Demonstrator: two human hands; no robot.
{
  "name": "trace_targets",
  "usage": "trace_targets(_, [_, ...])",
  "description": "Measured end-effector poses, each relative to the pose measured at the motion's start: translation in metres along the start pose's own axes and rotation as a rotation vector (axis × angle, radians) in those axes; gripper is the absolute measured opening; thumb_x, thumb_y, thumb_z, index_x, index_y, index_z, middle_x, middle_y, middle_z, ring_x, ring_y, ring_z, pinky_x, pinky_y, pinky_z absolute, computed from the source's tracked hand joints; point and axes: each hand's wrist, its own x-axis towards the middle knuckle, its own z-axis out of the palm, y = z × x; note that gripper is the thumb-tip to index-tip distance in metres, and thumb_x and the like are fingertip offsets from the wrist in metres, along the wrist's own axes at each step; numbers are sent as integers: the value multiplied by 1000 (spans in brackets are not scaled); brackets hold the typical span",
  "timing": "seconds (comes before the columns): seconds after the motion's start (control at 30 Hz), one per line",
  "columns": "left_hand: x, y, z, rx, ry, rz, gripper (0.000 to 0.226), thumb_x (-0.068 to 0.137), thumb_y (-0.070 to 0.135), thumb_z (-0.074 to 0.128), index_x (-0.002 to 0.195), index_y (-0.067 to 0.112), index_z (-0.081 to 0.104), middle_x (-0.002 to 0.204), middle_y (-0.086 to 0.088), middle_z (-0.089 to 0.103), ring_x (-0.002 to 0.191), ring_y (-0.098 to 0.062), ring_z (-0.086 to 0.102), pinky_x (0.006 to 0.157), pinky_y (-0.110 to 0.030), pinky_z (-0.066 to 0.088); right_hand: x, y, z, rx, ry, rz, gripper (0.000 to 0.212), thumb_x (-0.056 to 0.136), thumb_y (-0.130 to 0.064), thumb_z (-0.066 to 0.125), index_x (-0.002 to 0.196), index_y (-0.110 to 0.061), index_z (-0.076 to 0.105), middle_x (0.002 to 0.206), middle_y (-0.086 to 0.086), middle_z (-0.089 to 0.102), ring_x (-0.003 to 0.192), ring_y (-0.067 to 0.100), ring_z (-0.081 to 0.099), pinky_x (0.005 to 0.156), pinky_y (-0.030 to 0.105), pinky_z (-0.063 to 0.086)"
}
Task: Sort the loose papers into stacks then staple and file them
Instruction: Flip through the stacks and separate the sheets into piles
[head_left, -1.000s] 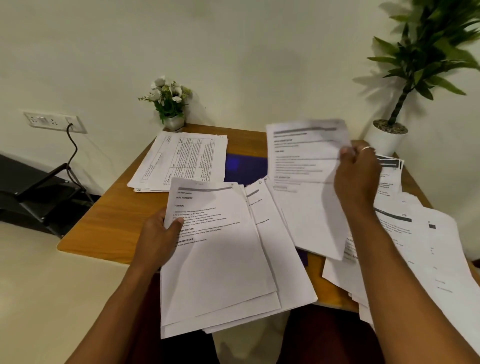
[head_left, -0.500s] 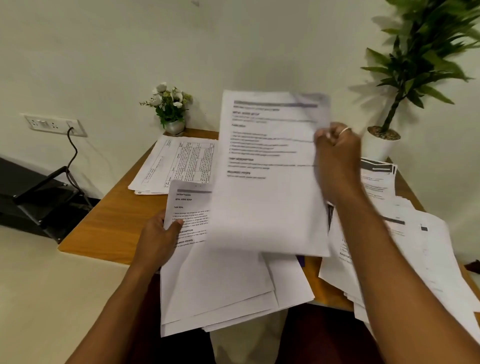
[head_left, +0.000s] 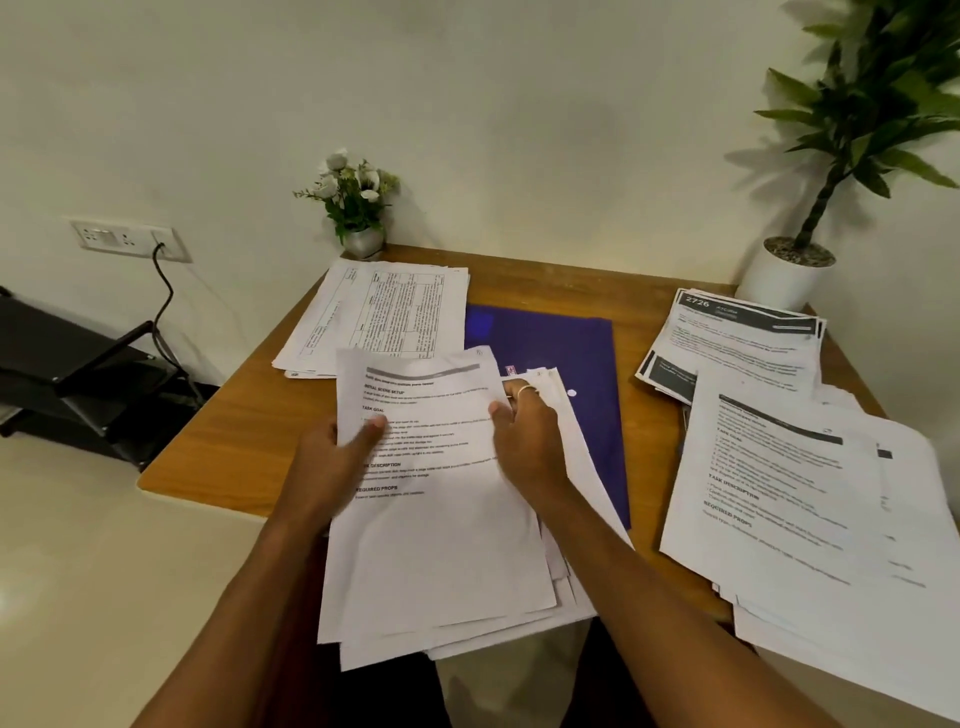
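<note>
As left hand (head_left: 332, 462) grips paper stack (head_left: 436, 545), right hand (head_left: 524, 431) pinches opposite edge.

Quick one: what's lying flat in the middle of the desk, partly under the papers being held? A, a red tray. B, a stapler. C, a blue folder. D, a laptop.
C: a blue folder lies flat on the desk, partly covered by the stack held in the left hand and right hand.
</note>
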Motion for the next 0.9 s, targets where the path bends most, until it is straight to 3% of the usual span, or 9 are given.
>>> trace_targets(0.1, [3,-9,3,70,-25,4,35,94,29,71,128,20,64,111,1,76,93,-24,77,75,-45,65,3,2,-5,74,12,-69,33,104,-29,54,131,-11,60,129,4,66,117,17,62,99,30,51])
trace_targets(0.17, [3,-10,5,102,-18,13,35,96,25,70,130,21,62,112,2,75,91,-23,77,73,-43,65,15,9,-19,85,149,-75,23,106,-30,51,113,-15,66,112,2,68,104,14,63,87,27,52])
trace_targets(0.27, [4,-12,6,115,4,24,33,97,23,69,129,20,62,111,3,75,91,-22,77,72,-41,65,40,29,-50,-92,284,52,25,106,-16,49,121,-11,68,125,8,64,118,23,60,92,28,49])
trace_targets(0.4, [5,-14,7,126,11,13,32,97,23,70,128,21,62,112,2,74,91,-22,76,73,-41,65,55,47,-80,-99,117,157,26,101,-12,57,124,-17,67,127,2,68,116,21,64,96,30,53])
trace_targets(0.53, [5,-14,6,167,16,22,33,97,24,69,129,22,61,111,3,74,89,-21,76,71,-39,65,60,41,-88,18,40,232,24,93,-15,71,117,-19,69,99,2,75,86,18,71,70,27,58])
trace_targets(0.6, [6,-15,6,167,12,19,34,97,24,69,129,22,60,112,2,74,89,-22,76,72,-42,65,62,39,-89,15,13,244,25,91,-12,73,115,-17,69,89,2,74,80,19,72,66,26,57])
trace_targets(0.73, [7,-16,6,184,22,19,36,96,25,70,131,19,60,114,0,73,89,-23,76,69,-39,65,66,39,-84,-44,-53,248,21,92,-14,73,112,-18,71,101,1,75,87,18,71,72,28,59])
trace_targets(0.83, [6,-17,7,174,19,18,37,96,24,70,131,19,60,113,0,73,88,-23,76,67,-37,65,66,33,-85,-76,-139,255,28,91,-18,76,118,-17,71,107,0,73,78,10,60,59,22,46])
trace_targets(0.9, [7,-17,7,174,26,7,37,96,25,70,131,19,59,113,0,73,88,-24,76,68,-39,65,67,30,-85,-117,-164,255,35,90,-22,77,123,-15,69,110,0,69,84,12,62,66,24,49])
